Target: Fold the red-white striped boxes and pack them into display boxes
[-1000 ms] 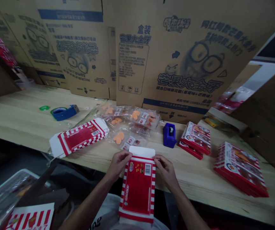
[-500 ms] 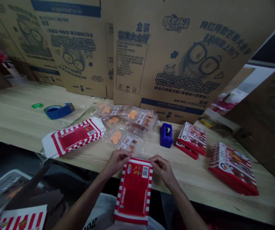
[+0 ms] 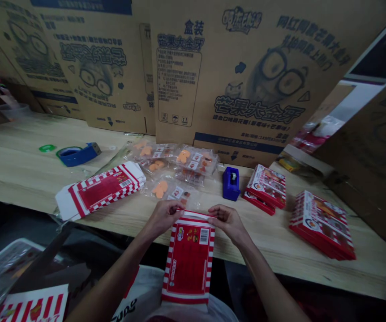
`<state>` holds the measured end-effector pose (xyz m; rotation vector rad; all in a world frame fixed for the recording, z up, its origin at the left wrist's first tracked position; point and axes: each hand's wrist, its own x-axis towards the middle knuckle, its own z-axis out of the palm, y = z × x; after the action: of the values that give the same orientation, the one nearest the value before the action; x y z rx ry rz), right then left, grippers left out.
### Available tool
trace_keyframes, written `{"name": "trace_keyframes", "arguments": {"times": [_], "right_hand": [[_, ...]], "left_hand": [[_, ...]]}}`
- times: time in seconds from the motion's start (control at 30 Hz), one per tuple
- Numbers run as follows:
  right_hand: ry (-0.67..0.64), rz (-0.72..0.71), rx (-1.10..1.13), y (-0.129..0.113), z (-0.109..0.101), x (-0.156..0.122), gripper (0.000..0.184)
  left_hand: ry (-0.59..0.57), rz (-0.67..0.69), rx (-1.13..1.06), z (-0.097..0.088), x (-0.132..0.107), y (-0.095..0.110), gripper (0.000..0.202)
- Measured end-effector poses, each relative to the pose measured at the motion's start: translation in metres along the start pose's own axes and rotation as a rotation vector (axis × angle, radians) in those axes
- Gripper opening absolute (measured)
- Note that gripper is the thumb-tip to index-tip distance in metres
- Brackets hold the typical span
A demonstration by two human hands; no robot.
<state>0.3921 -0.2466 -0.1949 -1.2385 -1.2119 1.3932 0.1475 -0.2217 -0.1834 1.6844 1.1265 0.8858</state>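
A red-and-white striped carton [image 3: 189, 259] is held between my two hands at the table's front edge, its printed back with a barcode facing up. My left hand [image 3: 164, 218] pinches the far left corner, and my right hand [image 3: 228, 222] pinches the far right corner. Between them the far end of the carton gapes, with its flap raised. Just beyond lie clear plastic packets [image 3: 171, 190] holding orange pieces and small printed sachets. A stack of flattened cartons [image 3: 102, 190] rests left of my hands.
A blue tape dispenser [image 3: 231, 183] stands right of the packets; finished-looking red boxes [image 3: 323, 223] are stacked farther right. Another blue tape holder [image 3: 79, 154] and a green tape roll [image 3: 47, 148] lie at left. Large cardboard boxes [image 3: 179, 89] wall the back. A plastic bin [image 3: 15, 255] sits lower left.
The carton's far end has opened, its flap now standing up between my fingers. Both hands stay at its corners. The whole view has shifted slightly.
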Motion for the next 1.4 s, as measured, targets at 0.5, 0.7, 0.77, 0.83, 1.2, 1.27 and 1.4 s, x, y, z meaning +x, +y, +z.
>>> {"name": "trace_keyframes", "arguments": {"times": [0.5,0.7,0.77,0.83,1.2,1.27,1.4], "right_hand": [[0.041,-0.114,0.045,0.017,0.006,-0.017,0.02],[0.053,-0.167,0.046,0.039,0.013,-0.025,0.02],[0.09,-0.151,-0.001,0.04,0.005,-0.018,0.028],[0.304,-0.182,-0.07,0.038,-0.012,-0.003,0.038],[0.87,-0.104,-0.292,0.033,-0.087,0.093,0.023],[0.885,-0.1,-0.28,0.034,-0.087,0.1,0.021],[0.877,-0.16,-0.257,0.031,-0.085,0.105,0.022]], "left_hand": [[-0.048,-0.015,-0.111,0.009,-0.005,-0.015,0.018],[0.012,0.051,0.021,0.013,-0.012,-0.025,0.015],[0.025,0.047,0.008,0.012,-0.012,-0.028,0.016],[0.008,0.039,-0.044,0.009,-0.012,-0.03,0.017],[0.057,0.083,-0.044,0.013,-0.012,-0.035,0.02],[0.071,0.1,-0.028,0.013,-0.011,-0.037,0.019],[0.088,0.117,-0.022,0.015,-0.01,-0.035,0.018]]}}
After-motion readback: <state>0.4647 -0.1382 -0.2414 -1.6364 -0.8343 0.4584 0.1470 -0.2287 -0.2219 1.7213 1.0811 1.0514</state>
